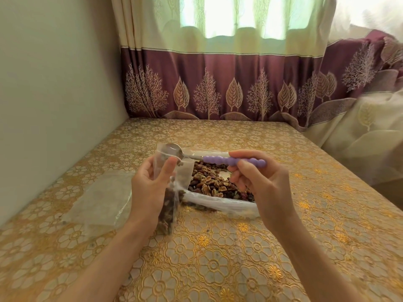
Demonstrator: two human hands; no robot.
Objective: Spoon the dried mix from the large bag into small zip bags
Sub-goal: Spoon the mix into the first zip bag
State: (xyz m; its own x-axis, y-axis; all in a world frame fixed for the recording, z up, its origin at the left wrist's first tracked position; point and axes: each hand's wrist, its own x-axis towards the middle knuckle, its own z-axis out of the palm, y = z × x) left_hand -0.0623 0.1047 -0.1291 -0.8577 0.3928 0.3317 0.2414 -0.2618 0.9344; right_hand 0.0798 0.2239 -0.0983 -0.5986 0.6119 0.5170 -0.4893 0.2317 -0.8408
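Head view, left to right. At 9 o'clock of the working area, a flat stack of empty small zip bags (100, 199) lies on the patterned tabletop (218, 258), near the left hand, presumably as the supply for later fills. The left hand (150, 188) is the holding grip: its fingers are clenched around the small zip bag (168, 192), kept upright with the mouth uppermost so that the contents settle to the bottom and nothing spills. This bag holds dark dried mix in its lower part; its upper part looks empty. At 12 o'clock of the left hand, the bowl of the spoon (174, 151) sits at the bag's mouth, tipped toward it; the bowl appears nearly empty, though a few pieces may cling to it. At 3 o'clock of the small bag, touching it, the large bag (220, 201) lies open on its side on the tabletop, its dried mix (211, 182) of nuts and dark fruit exposed for easy scooping. The right hand (259, 182) hovers over it, its grip pinching the spoon's purple beaded handle between thumb and fingers.
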